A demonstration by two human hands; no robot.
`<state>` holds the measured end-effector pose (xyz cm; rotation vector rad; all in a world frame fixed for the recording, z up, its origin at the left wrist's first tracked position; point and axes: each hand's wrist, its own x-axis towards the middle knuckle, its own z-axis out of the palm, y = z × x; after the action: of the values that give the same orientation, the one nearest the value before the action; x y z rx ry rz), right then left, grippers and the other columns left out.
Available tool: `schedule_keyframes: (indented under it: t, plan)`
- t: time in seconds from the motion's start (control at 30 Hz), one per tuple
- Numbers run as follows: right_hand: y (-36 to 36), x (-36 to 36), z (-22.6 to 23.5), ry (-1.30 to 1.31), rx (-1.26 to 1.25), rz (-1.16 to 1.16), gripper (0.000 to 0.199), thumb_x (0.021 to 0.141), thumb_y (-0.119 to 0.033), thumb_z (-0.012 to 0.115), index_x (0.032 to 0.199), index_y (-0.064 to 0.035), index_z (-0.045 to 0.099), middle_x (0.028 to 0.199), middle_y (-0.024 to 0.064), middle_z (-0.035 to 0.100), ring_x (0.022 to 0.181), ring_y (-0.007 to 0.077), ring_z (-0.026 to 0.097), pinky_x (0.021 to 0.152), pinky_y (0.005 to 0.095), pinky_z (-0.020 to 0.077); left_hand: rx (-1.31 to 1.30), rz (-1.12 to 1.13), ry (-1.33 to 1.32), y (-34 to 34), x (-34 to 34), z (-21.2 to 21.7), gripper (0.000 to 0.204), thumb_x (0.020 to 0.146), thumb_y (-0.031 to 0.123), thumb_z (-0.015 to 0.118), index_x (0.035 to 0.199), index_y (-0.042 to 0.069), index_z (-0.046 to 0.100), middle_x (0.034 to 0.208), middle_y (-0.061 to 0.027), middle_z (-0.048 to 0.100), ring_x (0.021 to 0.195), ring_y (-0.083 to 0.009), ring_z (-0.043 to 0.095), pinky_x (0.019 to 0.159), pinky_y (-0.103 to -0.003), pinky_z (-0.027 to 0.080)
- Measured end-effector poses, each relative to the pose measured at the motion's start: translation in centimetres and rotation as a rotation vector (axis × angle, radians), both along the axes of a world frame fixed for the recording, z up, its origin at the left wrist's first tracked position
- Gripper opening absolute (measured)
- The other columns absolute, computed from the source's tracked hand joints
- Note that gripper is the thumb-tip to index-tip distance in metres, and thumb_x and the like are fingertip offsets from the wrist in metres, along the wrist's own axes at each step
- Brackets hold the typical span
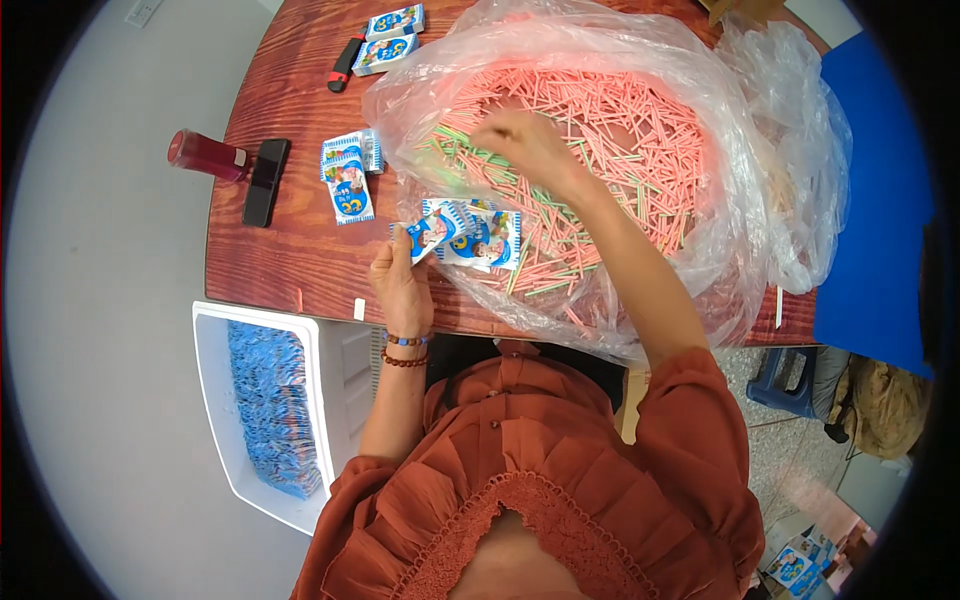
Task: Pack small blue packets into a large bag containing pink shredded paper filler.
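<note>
Left hand (400,285): pinches blue-white packets (470,235), fanned out, long side pointing up-right.
Right hand (530,140): fingers curled into pink and green sticks (610,150); grip hidden.
Sticks: lying every way.
Surface: brown wooden table (290,250), grey floor (90,350).

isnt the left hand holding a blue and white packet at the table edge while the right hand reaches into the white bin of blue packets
Not quite. The head view shows the left hand holding a blue and white packet at the table edge, but the right hand reaches into the clear plastic bag of pink and green sticks, not the white bin.
</note>
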<state>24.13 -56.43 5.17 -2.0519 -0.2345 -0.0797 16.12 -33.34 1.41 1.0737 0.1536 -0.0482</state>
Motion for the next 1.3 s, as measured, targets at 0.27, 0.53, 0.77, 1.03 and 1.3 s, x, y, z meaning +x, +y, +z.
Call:
schedule_keyframes:
  t: [0.27, 0.53, 0.77, 1.03, 1.3]
  plan:
    - [3.3, 9.1, -3.1, 0.007, -0.773, -0.066, 0.025, 0.079, -0.014, 0.054, 0.091, 0.0008, 0.07, 0.096, 0.0222, 0.067, 0.093, 0.036, 0.066, 0.078, 0.0469, 0.0531, -0.01, 0.064, 0.073, 0.4, 0.2, 0.5, 0.02, 0.097, 0.021, 0.056, 0.088, 0.006, 0.064, 0.086, -0.0018, 0.067, 0.074, -0.0081, 0.061, 0.061, -0.024, 0.048]
    - [2.6, 9.9, -4.6, -0.021, -0.598, -0.018, 0.026, 0.084, -0.014, 0.05, 0.091, 0.003, 0.068, 0.095, 0.0236, 0.067, 0.093, 0.0389, 0.065, 0.077, 0.0478, 0.0524, -0.051, 0.053, 0.073, 1.2, 0.8, 0.0, 0.018, 0.097, 0.021, 0.055, 0.088, 0.008, 0.064, 0.087, -0.0011, 0.068, 0.076, -0.0078, 0.062, 0.062, -0.023, 0.048]
    - [0.2, 8.7, -3.6, 0.139, -0.031, -0.04, 0.028, 0.091, -0.02, 0.051, 0.084, 0.0025, 0.065, 0.085, 0.0178, 0.066, 0.079, 0.0309, 0.065, 0.07, 0.0444, 0.052, -0.056, 0.048, 0.061, 0.8, 0.5, 0.4, 0.017, 0.097, 0.021, 0.056, 0.089, 0.009, 0.065, 0.088, -0.0001, 0.068, 0.078, -0.0074, 0.062, 0.064, -0.024, 0.048]
    - [-1.7, 6.6, -4.0, 0.336, 0.924, -0.183, 0.019, 0.098, -0.013, 0.049, 0.098, 0.0045, 0.056, 0.085, 0.011, 0.06, 0.078, 0.0233, 0.064, 0.066, 0.0333, 0.0546, -0.094, 0.009, 0.046, 0.0, 0.4, 0.3, 0.019, 0.097, 0.022, 0.056, 0.09, 0.007, 0.066, 0.088, -0.0012, 0.068, 0.076, -0.0077, 0.061, 0.064, -0.024, 0.047]
    - [-2.4, 3.4, -3.1, 0.271, 0.901, -0.105, 0.015, 0.099, -0.015, 0.048, 0.102, 0.0002, 0.052, 0.084, 0.0078, 0.06, 0.08, 0.0197, 0.062, 0.071, 0.0315, 0.0523, -0.121, -0.052, 0.059, -1.2, 0.2, 0.7, 0.021, 0.098, 0.022, 0.055, 0.09, 0.005, 0.065, 0.087, -0.0022, 0.068, 0.074, -0.0085, 0.059, 0.063, -0.024, 0.047]
